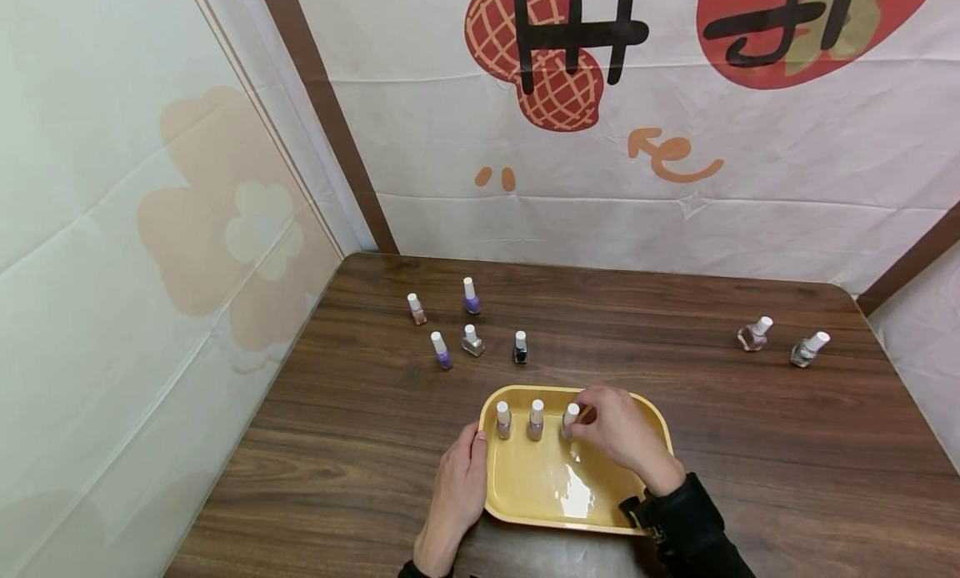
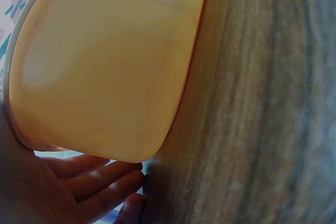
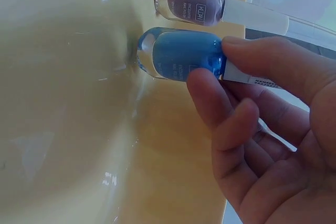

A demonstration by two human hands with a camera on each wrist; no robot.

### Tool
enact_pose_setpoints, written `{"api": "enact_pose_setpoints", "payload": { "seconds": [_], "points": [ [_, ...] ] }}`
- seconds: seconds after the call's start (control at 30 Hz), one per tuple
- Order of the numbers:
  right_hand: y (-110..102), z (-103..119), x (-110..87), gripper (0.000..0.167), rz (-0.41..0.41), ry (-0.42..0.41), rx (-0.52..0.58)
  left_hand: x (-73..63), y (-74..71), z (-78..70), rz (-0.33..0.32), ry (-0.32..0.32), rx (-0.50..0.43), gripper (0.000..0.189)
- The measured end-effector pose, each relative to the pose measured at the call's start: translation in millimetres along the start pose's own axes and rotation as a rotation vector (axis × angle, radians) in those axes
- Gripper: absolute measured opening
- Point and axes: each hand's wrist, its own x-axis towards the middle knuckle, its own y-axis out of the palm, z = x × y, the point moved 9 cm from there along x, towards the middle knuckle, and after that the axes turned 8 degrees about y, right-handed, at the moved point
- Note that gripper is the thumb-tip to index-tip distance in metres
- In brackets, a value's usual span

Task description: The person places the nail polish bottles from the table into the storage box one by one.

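Note:
My right hand [image 1: 618, 428] pinches a nail polish bottle [image 3: 181, 53] between thumb and fingers, near its white cap. The bottle looks blue in the right wrist view and stands upright inside the yellow tray [image 1: 525, 511], at the back. Two more nail polish bottles, one at the back left [image 1: 503, 421] and one in the middle [image 1: 536, 421], stand in a row with it. My left hand [image 1: 459, 482] rests against the tray's left side, thumb along the rim. Its fingers look fairly straight in the left wrist view, beside the tray's outer wall [image 2: 105, 77].
Several nail polish bottles stand behind the tray to the left, among them a dark one [image 1: 521, 349] and a purple one [image 1: 471, 299]. Two more, one brownish [image 1: 753, 336] and one silvery [image 1: 808, 351], are at the far right of the wooden table [image 1: 337, 478]. Printed cloth walls surround it.

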Motion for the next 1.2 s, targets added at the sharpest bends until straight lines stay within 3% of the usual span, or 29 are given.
{"api": "enact_pose_setpoints", "payload": {
  "seconds": [0.5,1.2],
  "points": [
    [1.5,-0.5,1.0,0.01,0.002,-0.007,-0.014,0.6,0.7,1.0,0.01,-0.012,-0.006,0.037],
    [5.7,-4.3,2.0,0.014,0.026,0.082,0.0,0.2,0.2,1.2,0.004,-0.009,0.003,0.036]
  ]
}}
